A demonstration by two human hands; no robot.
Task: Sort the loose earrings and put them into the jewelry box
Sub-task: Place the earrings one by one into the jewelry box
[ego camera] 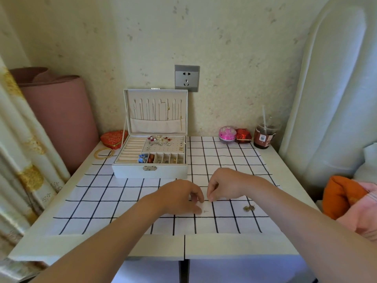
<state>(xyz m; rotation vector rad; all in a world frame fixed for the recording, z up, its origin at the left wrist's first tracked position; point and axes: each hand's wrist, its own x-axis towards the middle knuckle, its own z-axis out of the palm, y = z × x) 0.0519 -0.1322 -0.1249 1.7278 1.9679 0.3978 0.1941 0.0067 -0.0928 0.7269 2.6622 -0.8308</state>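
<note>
Both forearms enter across the near edge of the tabletop (122, 246) and meet over the middle of the grid-check cloth (102, 209).

1. Left hand (181, 198): rests on the cloth with fingers loosely bent and tips down. Nothing is seen in its grasp.
2. Right hand (226, 185): fingers are curled, with thumb and forefinger drawn together at the tips. Whether a small piece sits between them cannot be told.
3. Stud earring (206, 211): lies loose on the cloth just beside the left thumb tip, on its right side, and toward the near edge from the right fingertips. Its post runs roughly parallel to the near edge. The left hand is the nearer one.
4. Earring cluster (248, 208): bronze-coloured pieces lie on the cloth toward the right edge, apart from both hands and closer to the right hand.
5. Jewelry box (130, 170): stands open beyond the hands, toward the far edge and left of centre, lid upright. Its peg panel and front row of compartments already hold pieces.

Judgement: sorting is well advanced. The stud calls for a fingertip pinch across its post, then a carry away from the near edge and slightly left to the box.
</note>
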